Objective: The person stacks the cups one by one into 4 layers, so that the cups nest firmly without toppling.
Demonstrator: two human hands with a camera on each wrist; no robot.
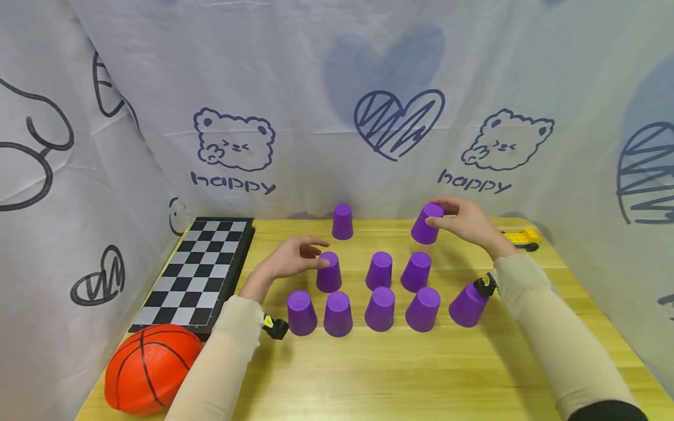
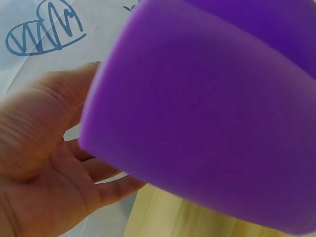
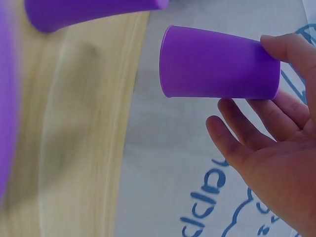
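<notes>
My right hand [image 1: 467,222] holds a purple cup [image 1: 425,225], upside down, by its closed end at the back right. The thumb lies on one side and fingers on the other, clear in the right wrist view. My left hand [image 1: 292,257] is at another upside-down purple cup [image 1: 330,279] in the middle row, thumb at its upper side and fingers loosely spread above and behind. A large near cup [image 2: 197,118] hides the left fingertips in the left wrist view. One purple cup [image 1: 342,222] stands alone at the back.
Two cups fill out the middle row, including one purple cup [image 1: 379,271]. Several stand in front, such as the purple cup [image 1: 338,316]. A checkered board [image 1: 197,269] and orange basketball [image 1: 150,368] lie left. A yellow toy vehicle [image 1: 522,237] sits behind the right wrist. Printed cloth [image 1: 316,158] hangs behind.
</notes>
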